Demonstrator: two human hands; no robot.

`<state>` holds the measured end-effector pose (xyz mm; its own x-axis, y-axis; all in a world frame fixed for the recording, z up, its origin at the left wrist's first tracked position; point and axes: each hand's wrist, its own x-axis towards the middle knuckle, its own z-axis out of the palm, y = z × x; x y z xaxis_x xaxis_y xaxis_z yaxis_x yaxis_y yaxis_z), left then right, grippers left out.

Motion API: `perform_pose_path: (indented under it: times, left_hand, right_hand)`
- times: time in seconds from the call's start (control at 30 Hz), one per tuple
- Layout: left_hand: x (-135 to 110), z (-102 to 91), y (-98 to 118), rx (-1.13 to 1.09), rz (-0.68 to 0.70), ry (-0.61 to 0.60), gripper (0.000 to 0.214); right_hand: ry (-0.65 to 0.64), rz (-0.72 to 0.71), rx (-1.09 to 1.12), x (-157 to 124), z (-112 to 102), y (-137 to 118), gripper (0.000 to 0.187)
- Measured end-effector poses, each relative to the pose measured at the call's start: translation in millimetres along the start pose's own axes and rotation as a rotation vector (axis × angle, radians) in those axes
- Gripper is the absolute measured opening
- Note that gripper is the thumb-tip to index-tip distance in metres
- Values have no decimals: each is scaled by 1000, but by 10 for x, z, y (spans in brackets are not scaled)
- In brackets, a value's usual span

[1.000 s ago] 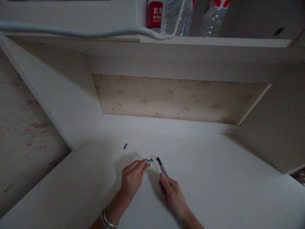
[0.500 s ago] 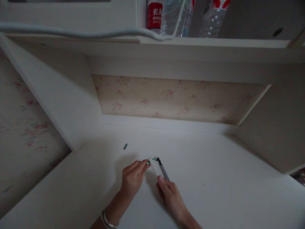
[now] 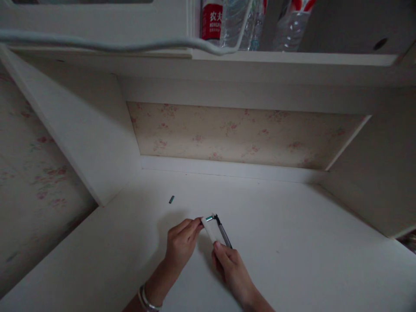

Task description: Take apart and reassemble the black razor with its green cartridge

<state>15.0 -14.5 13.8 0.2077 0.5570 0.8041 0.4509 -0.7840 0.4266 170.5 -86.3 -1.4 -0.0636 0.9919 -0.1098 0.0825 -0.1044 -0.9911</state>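
Note:
My right hand is closed around the lower end of a flat white holder. Along its right edge runs a slim black-and-grey rod, held in the same grip; what the device is I cannot tell. A shiny green strip shows in an opening near the holder's top. My left hand pinches at the holder's upper left edge, its fingertips at the strip's left end and partly hiding it. A second small dark-green strip lies on the white desktop, beyond my left hand.
Above the desk, a shelf holds several plastic bottles. A pale cable hangs across its front. White side panels flank the desk, with flowered wallpaper at the back.
The green strip has slid rightward into the holder's opening, so more of it shows there and less sticks out at the left. Both hands have barely moved.

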Motion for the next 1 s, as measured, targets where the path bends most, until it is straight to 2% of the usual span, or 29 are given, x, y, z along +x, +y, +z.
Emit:
perform_pose_path:
  times: [0.1,0.17,0.3,0.37,0.53,0.73,1.0]
  left_hand:
    - [-3,0,2,-11,-3,-6,19]
    - [-6,0,3,-18,-2,-6,20]
    - [-10,2,-2,4,-3,-2,17]
    - [-9,2,-3,7,-5,-3,16]
    - [1,-4,9,-16,4,5,22]
    - [14,-15,16,13,17,15,16]
    - [17,-11,10,-4,-3,10,19]
  right_hand:
    - [89,19,-2,1,-20,-12,58]
    - [104,29,-1,-3,-21,-17,58]
    - [-11,4,-1,-17,13,-25,57]
    - [-16,-11,-1,-13,13,-32,57]
    - [117,16,-4,6,-37,-44,58]
    - [0,2,-24,-20,12,-36,59]
    - [151,54,50,55,-58,23,59]
